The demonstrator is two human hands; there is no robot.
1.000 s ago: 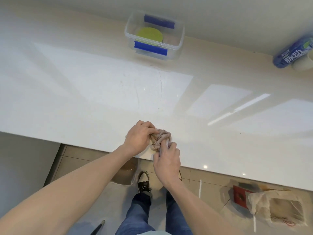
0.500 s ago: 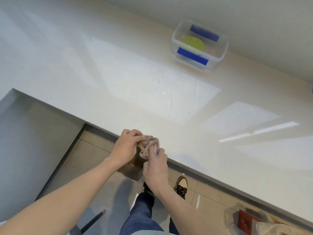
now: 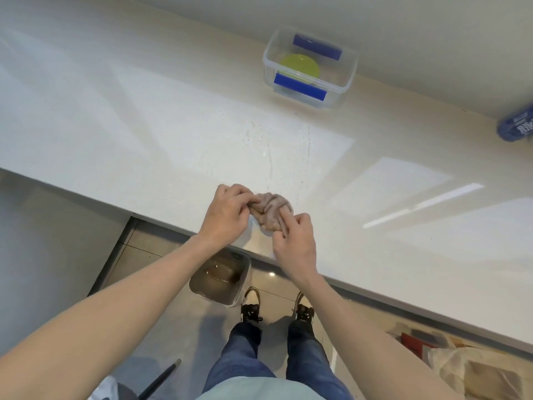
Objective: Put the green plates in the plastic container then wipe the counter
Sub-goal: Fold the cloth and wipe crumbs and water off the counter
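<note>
- Green plates (image 3: 299, 65) are seen inside the plastic container (image 3: 343, 90) at the counter's (image 3: 144, 134) far edge.
- A wrung cloth (image 3: 271, 210) is gripped by left hand (image 3: 226, 215) and right hand (image 3: 294, 243) near the front edge.

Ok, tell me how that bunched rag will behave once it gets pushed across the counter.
The rag looks soft and wrinkled between the left hand and right hand, so it will probably flop and spread. Droplet streaks on the counter suggest it is damp, so it would likely drag rather than slide.
</note>
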